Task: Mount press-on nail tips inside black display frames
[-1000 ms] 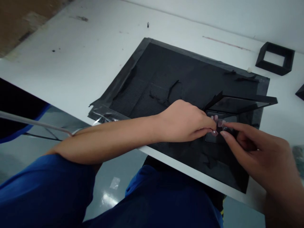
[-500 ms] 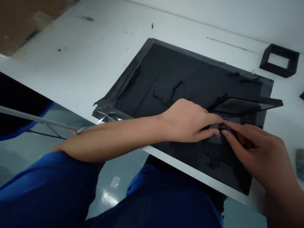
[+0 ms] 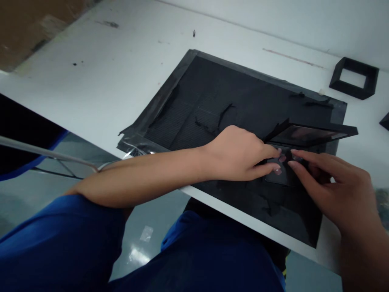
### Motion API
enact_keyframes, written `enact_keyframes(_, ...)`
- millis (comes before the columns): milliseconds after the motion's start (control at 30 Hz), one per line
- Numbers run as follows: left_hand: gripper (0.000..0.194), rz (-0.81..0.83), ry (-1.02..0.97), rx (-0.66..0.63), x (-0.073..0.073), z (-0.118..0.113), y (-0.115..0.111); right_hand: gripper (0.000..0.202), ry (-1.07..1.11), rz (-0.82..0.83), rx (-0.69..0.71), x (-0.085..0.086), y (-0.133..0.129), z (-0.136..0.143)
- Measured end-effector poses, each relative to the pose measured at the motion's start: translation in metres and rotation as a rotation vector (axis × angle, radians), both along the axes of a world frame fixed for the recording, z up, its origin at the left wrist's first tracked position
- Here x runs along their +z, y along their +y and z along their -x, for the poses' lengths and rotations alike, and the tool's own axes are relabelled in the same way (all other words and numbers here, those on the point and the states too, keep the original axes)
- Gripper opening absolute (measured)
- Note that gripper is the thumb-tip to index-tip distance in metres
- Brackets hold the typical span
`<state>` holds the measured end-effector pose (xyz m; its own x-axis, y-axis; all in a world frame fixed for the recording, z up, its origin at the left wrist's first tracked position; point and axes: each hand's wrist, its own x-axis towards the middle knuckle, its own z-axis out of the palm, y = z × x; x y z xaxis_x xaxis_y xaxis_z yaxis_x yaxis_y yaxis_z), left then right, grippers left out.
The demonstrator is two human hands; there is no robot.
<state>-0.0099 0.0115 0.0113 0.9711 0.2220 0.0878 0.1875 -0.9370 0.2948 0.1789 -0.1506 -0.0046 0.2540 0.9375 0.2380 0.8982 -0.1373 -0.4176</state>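
Observation:
A black flat hinged case stands open, its lid (image 3: 316, 134) tilted up with a glossy panel inside. Its dark, shiny base (image 3: 273, 177) lies under my fingertips. Over the left part of the base is my left hand (image 3: 243, 156), thumb and index finger apart, with a small pinkish shape near the index tip that may be a reflection. My right hand (image 3: 340, 184) comes in from the right. Its thumb and index finger are curled close around a small glinting piece (image 3: 297, 158), too small to name. The other right fingers are folded under and partly hidden.
The case lies on a black mat (image 3: 243, 97) with taped edges and torn scraps. Behind it on the white table (image 3: 127, 81) sits a black square frame (image 3: 354, 78). A brown board (image 3: 36, 28) is at the far left. The table's front edge runs close to my body.
My right hand has drawn back slightly to the right, and the fingertips of both hands, close together before, now have a gap between them. The left hand has barely moved.

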Motion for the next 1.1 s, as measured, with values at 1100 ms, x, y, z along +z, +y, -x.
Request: enact_keyframes(1100,0.032,0.025,-0.197,0.02,0.001,0.003,0.001,0.023,-0.189,0.02,0.052,-0.001,0.005,0.015)
